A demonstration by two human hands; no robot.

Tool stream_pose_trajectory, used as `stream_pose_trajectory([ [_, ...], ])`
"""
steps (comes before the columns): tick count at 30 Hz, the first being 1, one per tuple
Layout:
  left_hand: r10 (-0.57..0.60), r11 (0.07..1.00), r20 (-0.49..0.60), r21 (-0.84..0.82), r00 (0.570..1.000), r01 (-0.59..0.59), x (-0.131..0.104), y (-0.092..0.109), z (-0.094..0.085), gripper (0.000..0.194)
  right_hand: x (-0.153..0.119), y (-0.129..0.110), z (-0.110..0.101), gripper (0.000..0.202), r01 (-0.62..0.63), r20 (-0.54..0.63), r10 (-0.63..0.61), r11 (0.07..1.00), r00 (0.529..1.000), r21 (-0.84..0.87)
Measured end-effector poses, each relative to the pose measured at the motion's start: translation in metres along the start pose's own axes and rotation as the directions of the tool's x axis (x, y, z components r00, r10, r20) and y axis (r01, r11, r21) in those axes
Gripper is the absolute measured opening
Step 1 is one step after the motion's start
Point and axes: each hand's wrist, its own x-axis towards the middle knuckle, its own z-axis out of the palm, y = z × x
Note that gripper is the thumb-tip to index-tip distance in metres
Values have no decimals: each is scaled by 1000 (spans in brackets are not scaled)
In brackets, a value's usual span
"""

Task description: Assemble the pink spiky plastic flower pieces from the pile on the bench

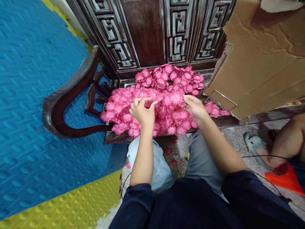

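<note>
A large heap of pink flower-shaped pieces (127,118) with thin radiating petals lies on a dark wooden bench seat (114,137). Over the middle of the heap is my left hand (143,112), its thumb and forefinger apart in a curve, with no piece visibly gripped. My right hand (195,108) is closed at the heap's right side, thumb and forefinger pinched at the edge of a pink flower piece (177,98). That piece faces up, its petals spread. The other fingers of the right hand curl beneath and are partly hidden.
A carved wooden backrest (145,31) rises behind the heap. To the left curves a wooden armrest (54,111) over blue matting (28,127). A cardboard box (264,63) stands at right. Another person's leg (289,140) and clog (254,144) are nearby. Fallen pieces (174,163) lie on the floor.
</note>
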Motion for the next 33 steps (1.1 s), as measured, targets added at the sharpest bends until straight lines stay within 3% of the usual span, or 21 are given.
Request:
stream_pose_trajectory([
  [7, 166, 985, 85, 27, 982, -169, -16, 21, 0, 16, -3, 0, 3, 38, 32, 43, -28, 996, 999, -83],
  [11, 259, 966, 193, -43, 947, -255, -30, 32, 8, 16, -8, -2, 8, 33, 23, 141, -14, 998, 990, -60],
  [14, 232, 970, 253, -127, 939, -206, -35, 35, 12, 12, -11, -5, 11, 30, 1, 202, 2, 1000, 979, -13],
  [25, 185, 909, 294, -415, 938, -49, -32, 33, 12, 11, -12, -7, 8, 25, 26, 256, -20, 999, 967, -21],
  [33, 208, 914, 304, -398, 930, -74, -31, 34, 10, 14, -14, -8, 10, 24, 49, 235, -50, 999, 971, 9],
])
